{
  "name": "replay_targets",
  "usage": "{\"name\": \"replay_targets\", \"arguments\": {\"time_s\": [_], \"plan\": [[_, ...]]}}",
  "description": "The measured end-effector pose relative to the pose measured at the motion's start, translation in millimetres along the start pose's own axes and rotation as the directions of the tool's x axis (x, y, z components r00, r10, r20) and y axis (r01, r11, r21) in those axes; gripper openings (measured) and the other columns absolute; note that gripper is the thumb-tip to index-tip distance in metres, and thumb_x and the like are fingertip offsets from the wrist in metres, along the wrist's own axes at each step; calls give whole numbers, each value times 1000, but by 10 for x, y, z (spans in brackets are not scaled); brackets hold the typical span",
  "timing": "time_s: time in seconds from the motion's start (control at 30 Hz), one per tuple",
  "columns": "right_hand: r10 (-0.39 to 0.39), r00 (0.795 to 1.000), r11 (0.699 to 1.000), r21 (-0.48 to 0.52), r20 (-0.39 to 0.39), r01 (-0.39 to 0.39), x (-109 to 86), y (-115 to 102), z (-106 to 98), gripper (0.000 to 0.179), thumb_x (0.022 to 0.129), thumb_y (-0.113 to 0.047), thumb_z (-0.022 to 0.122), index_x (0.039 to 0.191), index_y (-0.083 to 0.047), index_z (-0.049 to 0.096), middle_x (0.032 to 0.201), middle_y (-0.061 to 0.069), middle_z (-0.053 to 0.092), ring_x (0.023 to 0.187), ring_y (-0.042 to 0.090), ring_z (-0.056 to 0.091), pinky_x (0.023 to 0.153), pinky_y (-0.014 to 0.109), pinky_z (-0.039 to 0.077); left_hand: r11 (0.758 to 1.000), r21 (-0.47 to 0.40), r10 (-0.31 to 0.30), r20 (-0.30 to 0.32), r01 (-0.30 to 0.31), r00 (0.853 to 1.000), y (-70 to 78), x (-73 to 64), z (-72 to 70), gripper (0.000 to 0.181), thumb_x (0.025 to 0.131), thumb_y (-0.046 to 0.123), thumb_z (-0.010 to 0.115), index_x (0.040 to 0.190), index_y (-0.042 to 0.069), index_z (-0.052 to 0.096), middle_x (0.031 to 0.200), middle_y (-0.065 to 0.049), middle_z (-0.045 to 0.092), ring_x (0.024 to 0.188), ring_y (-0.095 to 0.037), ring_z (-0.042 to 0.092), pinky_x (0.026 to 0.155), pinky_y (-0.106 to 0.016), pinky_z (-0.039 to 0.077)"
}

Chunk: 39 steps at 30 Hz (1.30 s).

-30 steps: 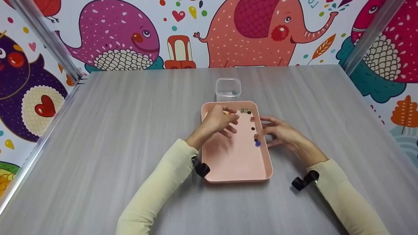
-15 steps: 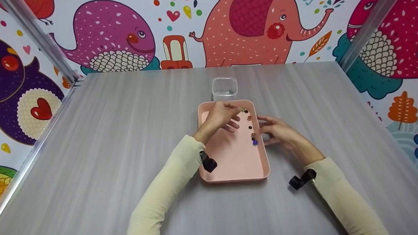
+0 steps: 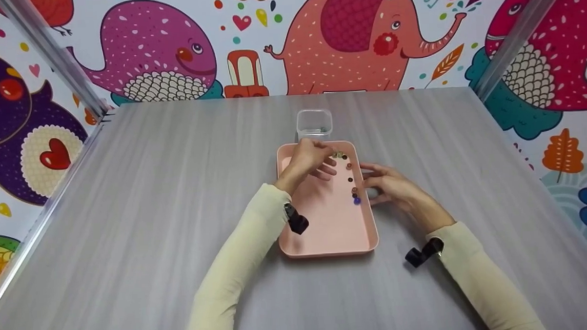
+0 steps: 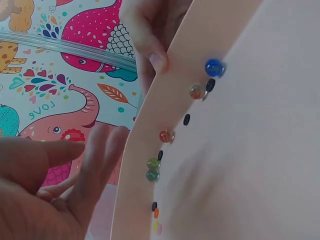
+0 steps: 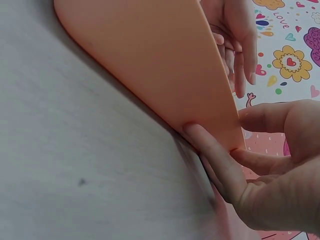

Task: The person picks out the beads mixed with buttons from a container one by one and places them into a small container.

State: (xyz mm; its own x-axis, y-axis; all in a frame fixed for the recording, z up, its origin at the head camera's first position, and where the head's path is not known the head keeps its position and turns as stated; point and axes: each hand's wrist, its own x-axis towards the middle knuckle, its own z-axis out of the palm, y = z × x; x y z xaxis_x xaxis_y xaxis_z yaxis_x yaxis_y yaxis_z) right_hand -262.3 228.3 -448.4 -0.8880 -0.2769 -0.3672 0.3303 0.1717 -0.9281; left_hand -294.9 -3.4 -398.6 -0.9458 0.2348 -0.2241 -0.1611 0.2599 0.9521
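Note:
A pink tray (image 3: 330, 232) lies on the table with glass marbles and small dark discs along its right inner wall. Over its far end hovers my left hand (image 3: 308, 159), close to two green marbles (image 4: 152, 170). In the left wrist view the left thumb and fingers (image 4: 102, 150) are apart and nothing shows between them. My right hand (image 3: 392, 186) holds the tray's right side, fingertips at the rim and thumb against the outer wall. Nearer lie a blue marble (image 4: 215, 67) and orange-streaked marbles (image 4: 166, 135). Small orange and yellow pieces (image 4: 157, 222) lie at the far end.
Just behind the tray stands a clear plastic box (image 3: 314, 121) with something small and greenish inside. Patterned walls (image 3: 348, 41) border the grey table (image 3: 177, 188) at the back and sides. A black camera mount (image 3: 423, 252) sits on the right wrist.
My left hand has shifted slightly right and away from me, toward the green marbles. My right hand stays at the tray's side. The head view has shifted slightly.

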Motion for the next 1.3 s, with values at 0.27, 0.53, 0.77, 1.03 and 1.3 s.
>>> {"name": "replay_targets", "arguments": {"time_s": [0.27,0.53,0.77,1.03,1.3], "plan": [[-20,1000,1000,-1,1,20,-14,-2,-4,73,106,-2,55,172,1,25,166,33,39,112,17,70,82,35,70,999,4,-33,-43,33,999,-33,77,64,30,111,9,62,128,-15,71,91,-23,79,62,-20,76,55,-28,65],[-23,1000,1000,13,7,23,3,15,-1,73,105,0,53,173,2,24,168,34,36,115,20,71,86,38,70,996,13,-85,-120,87,989,-63,144,120,28,110,7,62,123,-14,74,88,-24,79,50,-16,67,62,-36,68],[-28,1000,999,29,11,28,15,24,-1,72,105,1,52,172,2,25,166,34,37,110,18,72,89,40,69,994,-44,-108,-131,103,985,-84,196,168,25,108,4,61,119,-16,72,75,-18,76,44,-14,66,50,-29,64],[-23,1000,999,32,9,23,18,22,-1,71,107,1,52,173,2,24,168,34,36,109,17,72,86,38,69,993,-65,-107,-117,100,987,-134,256,154,27,108,4,64,121,-18,70,86,-29,78,43,-16,65,48,-30,63],[-26,1000,999,28,5,26,6,32,-2,75,105,-2,56,173,2,24,166,34,38,108,15,72,80,34,70,979,-161,-146,-100,129,984,-175,356,188,25,105,-2,62,122,-20,67,68,-20,72,42,-18,65,42,-30,60]]}}
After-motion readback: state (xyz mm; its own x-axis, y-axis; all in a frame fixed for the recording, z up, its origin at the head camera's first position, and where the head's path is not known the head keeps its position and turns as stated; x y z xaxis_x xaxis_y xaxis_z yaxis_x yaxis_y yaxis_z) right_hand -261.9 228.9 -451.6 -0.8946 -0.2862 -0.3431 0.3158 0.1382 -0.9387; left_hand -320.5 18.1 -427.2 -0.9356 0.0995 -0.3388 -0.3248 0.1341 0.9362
